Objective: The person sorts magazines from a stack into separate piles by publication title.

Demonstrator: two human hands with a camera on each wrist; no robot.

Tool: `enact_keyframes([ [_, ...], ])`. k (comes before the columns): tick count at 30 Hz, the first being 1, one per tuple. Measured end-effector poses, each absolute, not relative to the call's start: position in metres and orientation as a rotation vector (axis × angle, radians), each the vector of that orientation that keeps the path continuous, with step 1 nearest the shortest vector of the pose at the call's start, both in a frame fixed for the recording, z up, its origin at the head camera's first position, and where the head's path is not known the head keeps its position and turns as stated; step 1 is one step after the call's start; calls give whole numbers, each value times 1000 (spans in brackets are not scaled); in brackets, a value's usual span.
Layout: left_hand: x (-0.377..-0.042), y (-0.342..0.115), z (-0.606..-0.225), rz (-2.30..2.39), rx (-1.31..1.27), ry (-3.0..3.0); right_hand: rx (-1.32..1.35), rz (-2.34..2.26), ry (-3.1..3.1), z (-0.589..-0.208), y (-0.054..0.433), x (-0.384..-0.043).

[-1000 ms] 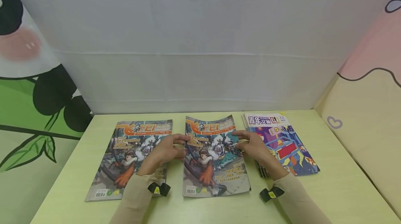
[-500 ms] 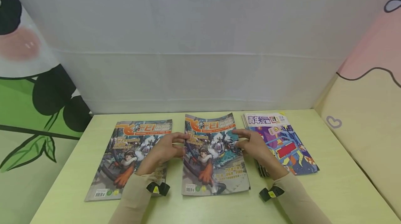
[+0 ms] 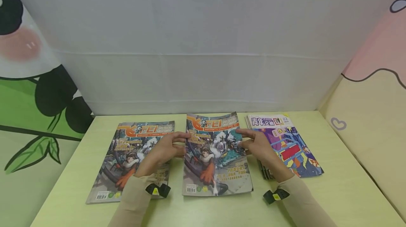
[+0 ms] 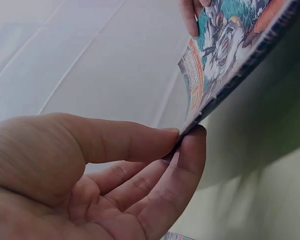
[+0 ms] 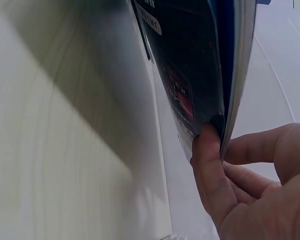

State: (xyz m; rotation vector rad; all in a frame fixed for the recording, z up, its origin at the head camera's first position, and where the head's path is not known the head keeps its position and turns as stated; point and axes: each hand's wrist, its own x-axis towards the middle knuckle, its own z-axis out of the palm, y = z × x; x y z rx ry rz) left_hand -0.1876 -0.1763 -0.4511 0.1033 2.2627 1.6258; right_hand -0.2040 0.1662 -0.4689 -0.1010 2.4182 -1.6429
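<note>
A glossy comic-style magazine is held above the middle of the table by both hands, one at each side edge. My left hand pinches its left edge; the left wrist view has the thumb on the cover and a fingertip beneath. My right hand grips the opposite edge, and in the right wrist view its fingers press the dark back cover. The magazine sags slightly between the hands, casting a shadow on the table.
At the left lies a magazine with the same cover, partly under my left forearm. A stack of purple-covered magazines lies at the right, partly behind my right hand. A white sheet hangs behind the pale yellow table.
The magazine between my hands has risen a little and shifted slightly left. Both hands keep their hold on its edges. The magazines at either side have stayed put.
</note>
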Motion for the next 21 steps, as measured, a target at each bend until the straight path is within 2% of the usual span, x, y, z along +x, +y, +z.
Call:
enact_keyframes([
  [21, -188, -176, -458, 1634, 96, 2301, -103, -1707, 2372, -469, 158, -200],
])
